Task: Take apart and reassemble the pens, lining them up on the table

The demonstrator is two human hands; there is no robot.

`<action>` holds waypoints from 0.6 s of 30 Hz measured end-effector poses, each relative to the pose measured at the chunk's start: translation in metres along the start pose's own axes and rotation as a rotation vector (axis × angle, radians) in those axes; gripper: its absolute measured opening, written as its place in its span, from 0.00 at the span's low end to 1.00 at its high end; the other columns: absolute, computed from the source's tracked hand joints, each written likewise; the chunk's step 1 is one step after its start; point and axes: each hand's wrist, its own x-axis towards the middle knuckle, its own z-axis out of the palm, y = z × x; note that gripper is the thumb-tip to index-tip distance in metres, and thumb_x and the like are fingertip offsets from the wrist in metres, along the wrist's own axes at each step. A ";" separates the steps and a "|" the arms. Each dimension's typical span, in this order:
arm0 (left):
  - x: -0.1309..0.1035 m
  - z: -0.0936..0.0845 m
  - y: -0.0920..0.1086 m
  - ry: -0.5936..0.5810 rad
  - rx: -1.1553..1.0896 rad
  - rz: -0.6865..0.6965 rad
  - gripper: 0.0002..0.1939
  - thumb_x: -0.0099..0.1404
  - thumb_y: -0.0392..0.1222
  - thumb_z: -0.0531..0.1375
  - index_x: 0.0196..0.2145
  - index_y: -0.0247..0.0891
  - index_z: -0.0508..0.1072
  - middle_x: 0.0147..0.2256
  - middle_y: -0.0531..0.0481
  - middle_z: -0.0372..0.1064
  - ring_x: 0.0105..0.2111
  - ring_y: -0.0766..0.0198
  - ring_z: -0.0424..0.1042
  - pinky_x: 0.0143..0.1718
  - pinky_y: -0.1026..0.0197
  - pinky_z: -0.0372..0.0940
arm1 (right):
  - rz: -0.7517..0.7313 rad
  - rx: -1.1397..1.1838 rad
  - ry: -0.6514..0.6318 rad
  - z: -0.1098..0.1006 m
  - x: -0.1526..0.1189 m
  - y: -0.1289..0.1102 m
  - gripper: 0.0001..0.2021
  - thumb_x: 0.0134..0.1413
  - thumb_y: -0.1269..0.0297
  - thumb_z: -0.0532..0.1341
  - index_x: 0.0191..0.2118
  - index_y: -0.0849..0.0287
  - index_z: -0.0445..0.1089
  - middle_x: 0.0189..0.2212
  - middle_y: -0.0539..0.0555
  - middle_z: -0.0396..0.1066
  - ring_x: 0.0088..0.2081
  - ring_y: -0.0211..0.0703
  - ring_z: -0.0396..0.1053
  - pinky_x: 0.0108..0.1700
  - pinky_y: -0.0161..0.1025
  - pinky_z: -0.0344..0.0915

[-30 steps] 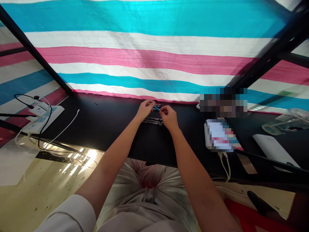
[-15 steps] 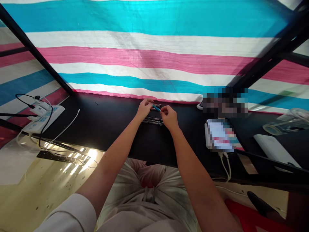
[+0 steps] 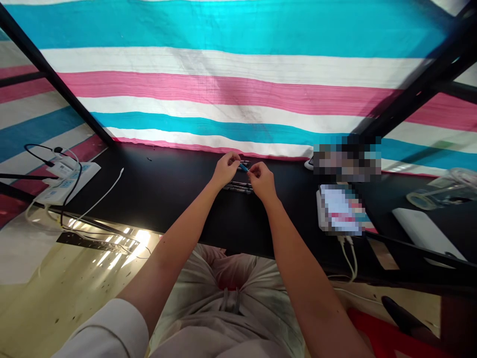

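Note:
A small blue pen-like piece point(image 3: 244, 168) is held between my two hands above the black table point(image 3: 179, 174). My left hand point(image 3: 226, 169) pinches its left end, and my right hand point(image 3: 262, 179) pinches the right end. Several slim dark pens point(image 3: 238, 187) lie side by side on the table just below my hands. Another slim item point(image 3: 245, 162) shows behind the blue piece, partly hidden by my fingers. The fingertips are small in view, so fine detail cannot be made out.
On the left stand a white power strip point(image 3: 76, 184) with plugs and a white cable point(image 3: 100, 199). A phone point(image 3: 341, 209), blurred, lies at right with cables. Farther right are a clear jar point(image 3: 439, 191) and a white box point(image 3: 427, 231). Striped sheeting hangs behind.
My left hand has shifted slightly right, closer to my right hand, and less of the blue piece shows between them. My right hand has hardly moved.

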 end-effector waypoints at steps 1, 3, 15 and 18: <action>-0.001 -0.001 0.001 0.038 0.032 -0.016 0.05 0.65 0.40 0.59 0.32 0.38 0.70 0.30 0.52 0.68 0.29 0.66 0.65 0.35 0.63 0.59 | -0.011 -0.002 0.004 0.000 0.000 0.000 0.05 0.50 0.64 0.60 0.32 0.54 0.62 0.28 0.50 0.68 0.29 0.43 0.66 0.36 0.41 0.64; -0.002 -0.004 0.002 0.063 0.122 -0.045 0.15 0.66 0.50 0.60 0.27 0.38 0.67 0.25 0.53 0.64 0.27 0.66 0.62 0.32 0.63 0.56 | -0.023 -0.001 0.007 0.000 0.000 -0.001 0.06 0.50 0.63 0.61 0.32 0.55 0.63 0.28 0.50 0.69 0.29 0.42 0.66 0.36 0.41 0.64; 0.000 -0.005 0.004 -0.182 -0.152 -0.158 0.10 0.67 0.43 0.59 0.29 0.39 0.64 0.18 0.56 0.63 0.17 0.70 0.61 0.22 0.64 0.54 | 0.046 0.068 -0.022 -0.001 0.002 0.003 0.05 0.49 0.63 0.61 0.32 0.54 0.63 0.27 0.50 0.69 0.28 0.43 0.68 0.33 0.41 0.65; -0.002 -0.005 0.005 -0.175 -0.172 -0.194 0.13 0.66 0.48 0.60 0.29 0.39 0.64 0.16 0.57 0.61 0.14 0.71 0.57 0.20 0.65 0.50 | 0.006 0.034 -0.015 0.000 0.001 0.002 0.06 0.49 0.62 0.61 0.33 0.55 0.66 0.30 0.52 0.71 0.31 0.44 0.68 0.37 0.43 0.67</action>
